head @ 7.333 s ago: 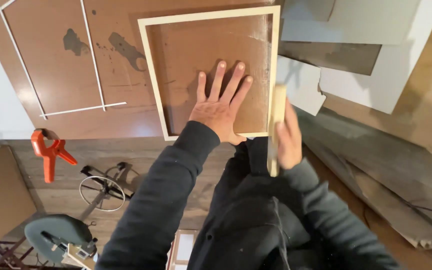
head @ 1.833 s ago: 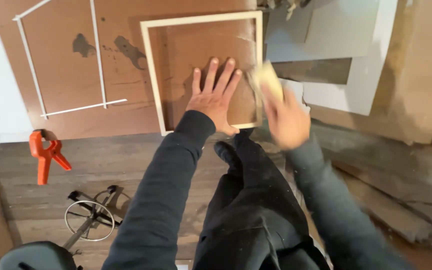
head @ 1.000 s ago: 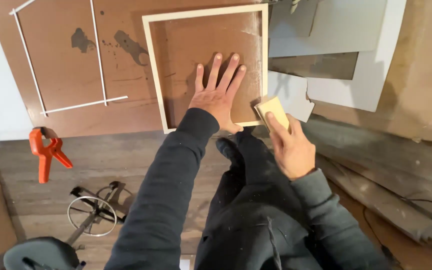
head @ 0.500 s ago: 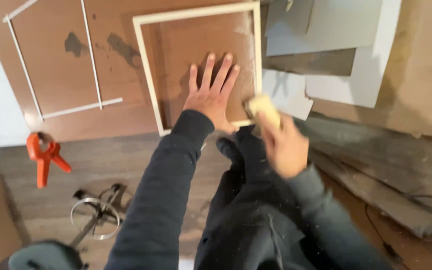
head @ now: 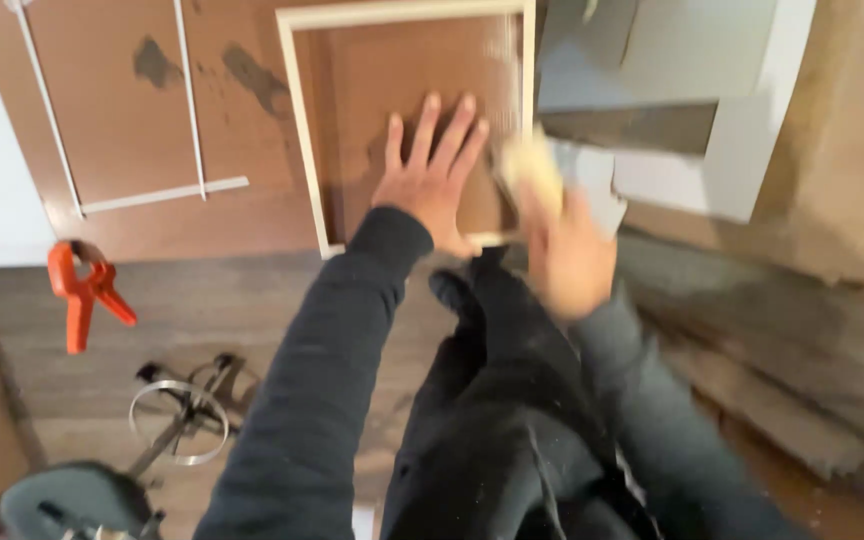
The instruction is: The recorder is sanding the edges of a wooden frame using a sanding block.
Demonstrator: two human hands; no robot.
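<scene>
A pale wooden frame lies on a brown board. My left hand presses flat, fingers spread, on the board inside the frame. My right hand, blurred by motion, grips a small pale sanding block against the frame's right rail near the lower corner. My dark sleeves and legs fill the lower middle.
Thin white strips lie on the board at left. An orange spring clamp and a metal ring stand sit on the wooden floor. Grey and white panels and planks are stacked at right.
My right hand slid the sanding block up and down along the frame's right rail; it is now a little higher than half a second ago. My left hand stayed pressed in place.
</scene>
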